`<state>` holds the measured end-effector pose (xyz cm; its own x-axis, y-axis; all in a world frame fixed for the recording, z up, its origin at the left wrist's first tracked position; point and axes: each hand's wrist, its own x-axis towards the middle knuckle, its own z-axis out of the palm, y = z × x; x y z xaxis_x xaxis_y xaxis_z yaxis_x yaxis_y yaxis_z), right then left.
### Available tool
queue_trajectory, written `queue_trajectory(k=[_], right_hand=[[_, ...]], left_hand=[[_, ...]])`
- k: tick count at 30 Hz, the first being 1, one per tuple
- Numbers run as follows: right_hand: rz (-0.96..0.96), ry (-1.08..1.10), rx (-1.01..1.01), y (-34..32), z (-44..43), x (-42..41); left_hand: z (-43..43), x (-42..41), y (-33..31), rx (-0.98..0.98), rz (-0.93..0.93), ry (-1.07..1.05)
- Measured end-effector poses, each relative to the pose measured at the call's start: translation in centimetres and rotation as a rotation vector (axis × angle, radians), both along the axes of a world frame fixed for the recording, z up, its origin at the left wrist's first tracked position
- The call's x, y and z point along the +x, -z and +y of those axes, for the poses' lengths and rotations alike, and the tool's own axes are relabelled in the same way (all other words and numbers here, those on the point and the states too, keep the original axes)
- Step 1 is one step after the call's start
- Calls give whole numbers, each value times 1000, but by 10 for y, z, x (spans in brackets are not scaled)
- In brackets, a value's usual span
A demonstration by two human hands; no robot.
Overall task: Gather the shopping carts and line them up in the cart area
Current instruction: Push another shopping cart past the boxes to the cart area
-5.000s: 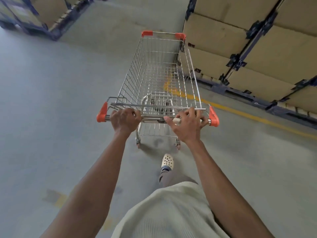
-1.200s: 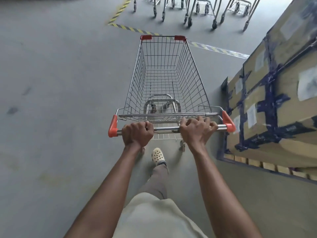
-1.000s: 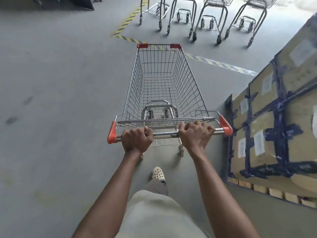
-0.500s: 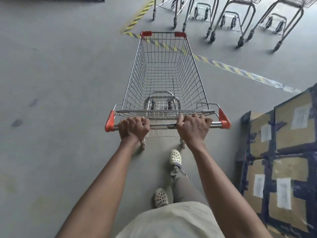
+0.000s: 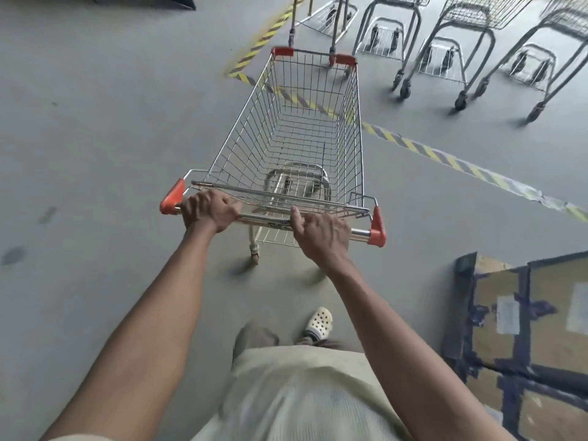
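An empty wire shopping cart (image 5: 299, 144) with orange corner caps stands in front of me on the grey floor. My left hand (image 5: 208, 211) grips the left part of its chrome handle bar (image 5: 359, 232). My right hand (image 5: 321, 235) grips the bar right of centre. The cart's front end lies over a yellow-and-black striped floor line (image 5: 429, 151). Beyond that line several parked carts (image 5: 458, 36) stand side by side, only their lower frames and wheels in view.
Taped cardboard boxes (image 5: 525, 338) sit on the floor at my lower right, close to my right arm. A dark object (image 5: 152, 0) lies at the top left. Open grey floor spreads to the left. My foot in a white clog (image 5: 318, 321) shows below the cart.
The cart has rolled forward and its nose has swung right, now crossing the striped line. The parked carts are closer. The boxes have slid back to my lower right. Both hands keep their grip.
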<state>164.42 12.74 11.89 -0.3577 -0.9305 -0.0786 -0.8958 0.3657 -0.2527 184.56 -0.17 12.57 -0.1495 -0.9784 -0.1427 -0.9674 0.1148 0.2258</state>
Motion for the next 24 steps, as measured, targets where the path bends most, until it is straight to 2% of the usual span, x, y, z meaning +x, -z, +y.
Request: queue_trajectory(k=[12,17,24], right_hand=[[-48,-35,42,-2,-174,-29],[-29,86,6,1,-248,-46],[125,288,-40,0,-337,-88]], left_hand=[[-222,-57,-5,-40,-99,123],[-318,-98,-2,-71,-85,202],[-412,-169,-15,-4,-17,296]])
